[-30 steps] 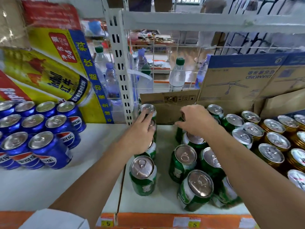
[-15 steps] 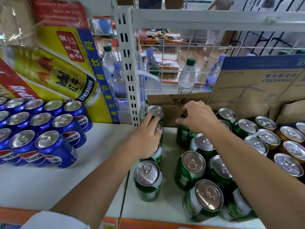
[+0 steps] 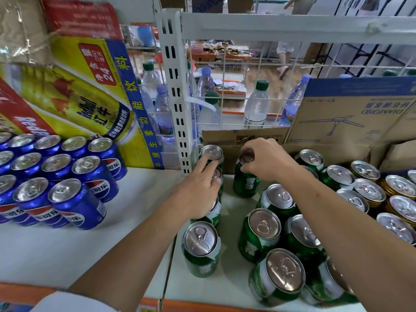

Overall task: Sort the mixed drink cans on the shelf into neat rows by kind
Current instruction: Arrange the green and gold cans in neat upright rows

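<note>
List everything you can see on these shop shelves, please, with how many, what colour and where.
blue cans: about fifteen showing, more cut off, blue with silver tops, in rows on the left shelf
green cans: about fifteen, green, middle shelf, partly in rows
gold cans: several, gold, far right edge
yellow carton: one, yellow, red and blue, behind the blue cans
water bottles: several, clear with green or purple caps, behind the wire grid
cardboard boxes: at least two, brown and blue, back right
left hand: resting on the left column of green cans
right hand: grip closed on a green can's top at the back
</note>
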`<state>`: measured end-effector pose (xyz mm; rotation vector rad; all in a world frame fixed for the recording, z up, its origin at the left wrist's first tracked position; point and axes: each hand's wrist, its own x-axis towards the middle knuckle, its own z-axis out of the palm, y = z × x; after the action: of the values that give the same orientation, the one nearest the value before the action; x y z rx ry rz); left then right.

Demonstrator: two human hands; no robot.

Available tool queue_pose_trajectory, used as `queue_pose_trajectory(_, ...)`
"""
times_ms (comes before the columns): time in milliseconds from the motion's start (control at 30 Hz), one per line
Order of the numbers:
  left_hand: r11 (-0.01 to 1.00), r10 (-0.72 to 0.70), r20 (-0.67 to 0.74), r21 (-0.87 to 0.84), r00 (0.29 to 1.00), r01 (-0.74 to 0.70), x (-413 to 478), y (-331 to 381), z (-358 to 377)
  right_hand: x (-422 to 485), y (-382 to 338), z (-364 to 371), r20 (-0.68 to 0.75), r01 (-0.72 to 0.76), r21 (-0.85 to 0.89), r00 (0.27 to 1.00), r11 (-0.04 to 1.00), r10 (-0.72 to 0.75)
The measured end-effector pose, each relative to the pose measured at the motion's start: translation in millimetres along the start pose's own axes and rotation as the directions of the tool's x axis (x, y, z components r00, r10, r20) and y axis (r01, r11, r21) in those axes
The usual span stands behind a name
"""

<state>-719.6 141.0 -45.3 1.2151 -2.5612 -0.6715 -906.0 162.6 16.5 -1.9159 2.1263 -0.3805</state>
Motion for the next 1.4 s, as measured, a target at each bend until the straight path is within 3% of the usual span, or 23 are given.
queue_pose_trajectory(167,0.993,-0.065,-0.100,-0.102,0.993,0.055,-2,9,-2,9,-7,5,-0.051,-0.013,0.037,0.999,0.999,0.015)
queue_pose_trajectory(433,0.990,-0.074,-0.022,-0.122,0.997,0.071,-3,8,-6,18,-4,10,-0.084,0.012,0.124,0.996,0.992,-0.001)
queue_pose_trajectory(767,0.988,-0.069,-0.068,-0.145,0.995,0.059,-3,10,-3,5,1,6,-0.057,0.054,-0.007,0.997,0.999,-0.054)
queue_pose_trajectory(867,0.996,-0.079,-0.081,-0.059,0.994,0.074,-3,9,-4,-16,5,-6,0.053,0.041,-0.081,0.998,0.996,-0.037)
queue_pose_trajectory(967,0.963,-0.121,-0.021,0.241,0.992,0.123,-4,17,-11,-39,13,-24,0.110,0.009,-0.121,0.994,0.993,0.004)
queue_pose_trajectory(1067,0.930,0.057,0.009,0.363,0.998,-0.057,-9,44,-25,-57,17,-32,0.204,-0.040,-0.162,0.976,0.986,0.073)
queue_pose_trajectory(1167,0.927,0.206,0.217,0.269,0.954,-0.261,-20,72,-27,-67,14,-28,0.189,-0.034,-0.212,0.979,0.977,0.075)
queue_pose_trajectory(1267,0.914,0.227,0.351,0.246,0.909,-0.323,-26,85,-18,-70,11,-27,0.131,-0.045,-0.215,0.989,0.975,0.074)
queue_pose_trajectory(1400,0.932,0.217,0.343,0.205,0.914,-0.299,-23,90,-15,-71,14,-25,0.135,-0.065,-0.188,0.987,0.980,0.091)
